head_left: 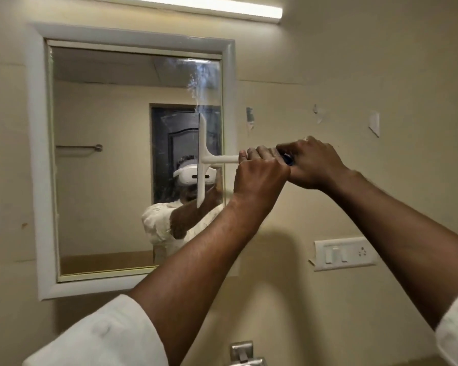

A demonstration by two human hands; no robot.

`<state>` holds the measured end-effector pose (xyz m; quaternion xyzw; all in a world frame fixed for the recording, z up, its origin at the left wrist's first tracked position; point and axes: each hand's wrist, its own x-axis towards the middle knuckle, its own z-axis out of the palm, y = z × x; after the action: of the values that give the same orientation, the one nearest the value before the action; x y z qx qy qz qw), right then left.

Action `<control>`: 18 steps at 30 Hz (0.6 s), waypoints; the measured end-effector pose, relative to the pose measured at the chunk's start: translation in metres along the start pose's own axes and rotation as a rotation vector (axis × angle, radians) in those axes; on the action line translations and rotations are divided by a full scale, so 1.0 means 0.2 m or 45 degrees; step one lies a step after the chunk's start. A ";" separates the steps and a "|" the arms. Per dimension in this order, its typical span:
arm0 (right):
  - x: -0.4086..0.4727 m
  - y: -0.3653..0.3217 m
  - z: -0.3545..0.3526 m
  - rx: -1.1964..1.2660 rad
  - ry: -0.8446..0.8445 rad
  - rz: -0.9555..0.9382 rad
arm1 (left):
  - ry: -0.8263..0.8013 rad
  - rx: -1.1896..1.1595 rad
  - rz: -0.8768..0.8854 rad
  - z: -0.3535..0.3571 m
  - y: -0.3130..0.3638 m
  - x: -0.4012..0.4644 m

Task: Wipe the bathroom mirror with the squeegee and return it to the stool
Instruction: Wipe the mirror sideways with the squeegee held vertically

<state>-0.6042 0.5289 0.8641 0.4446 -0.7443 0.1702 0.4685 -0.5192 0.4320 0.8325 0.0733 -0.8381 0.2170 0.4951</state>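
A white-framed mirror (103, 159) hangs on the beige wall. The white squeegee (202, 159) has its blade upright against the glass near the mirror's right edge, and its handle runs out to the right. My left hand (259, 175) grips the handle close to the blade. My right hand (312, 162) grips the blue end of the handle just behind it. A smeary streak shows on the glass above the blade. The stool is not in view.
A white switch plate (344, 253) sits on the wall right of the mirror, below my right arm. A metal fitting (242, 352) pokes up at the bottom edge. A tube light (196, 6) runs along the top. Paper scraps (374, 122) stick to the wall.
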 end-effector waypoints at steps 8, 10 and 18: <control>-0.05 0.10 -0.03 -0.103 0.025 0.009 | 0.002 -0.017 -0.030 0.01 0.11 0.02; -0.05 0.10 -0.04 -0.110 0.033 -0.009 | 0.003 -0.027 -0.028 0.00 0.10 0.02; -0.05 0.11 -0.10 -0.227 0.050 -0.030 | -0.004 -0.051 -0.018 -0.06 0.12 0.02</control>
<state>-0.6103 0.5594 0.8697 0.4063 -0.7419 0.1065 0.5226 -0.5204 0.4593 0.8329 0.0696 -0.8425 0.1964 0.4968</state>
